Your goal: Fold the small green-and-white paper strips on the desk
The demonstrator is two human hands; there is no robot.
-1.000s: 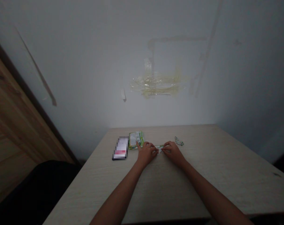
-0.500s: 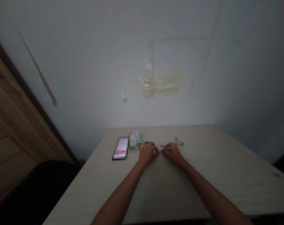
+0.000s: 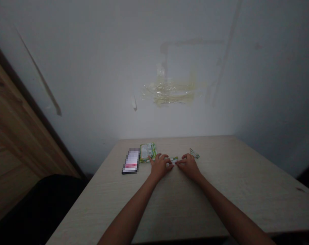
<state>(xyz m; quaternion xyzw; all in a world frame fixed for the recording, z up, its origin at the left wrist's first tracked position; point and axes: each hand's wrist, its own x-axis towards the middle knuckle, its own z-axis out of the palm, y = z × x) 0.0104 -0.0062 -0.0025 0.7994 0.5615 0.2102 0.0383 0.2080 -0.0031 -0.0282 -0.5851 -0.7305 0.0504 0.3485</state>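
Observation:
At the middle of the table, a narrow green-and-white wrapper strip (image 3: pixel 174 159) lies between my hands. My left hand (image 3: pixel 158 167) closes thumb and forefinger on its near left part, the other fingers resting spread on the left. Opposite it, my right hand (image 3: pixel 190 166) pinches with thumb and fingertips at the strip's right end. The fingertips of both hands almost meet, and they hide part of the strip. Just beyond my left hand lies a flat green-and-white printed packet (image 3: pixel 148 150).
A phone-like device (image 3: pixel 131 161) with a blurred screen lies left of the packet. To the right of my hands is another small folded green-and-white piece (image 3: pixel 194 153). The pale wooden table (image 3: pixel 246 180) meets a wall (image 3: pixel 98 85) with tape on it. A dark chair-like shape (image 3: pixel 47 204) stands at the left.
Both hands stay nearly in place, with slight finger movement. My right fingers have shifted slightly, and more of the strip's green upper edge shows between the hands.

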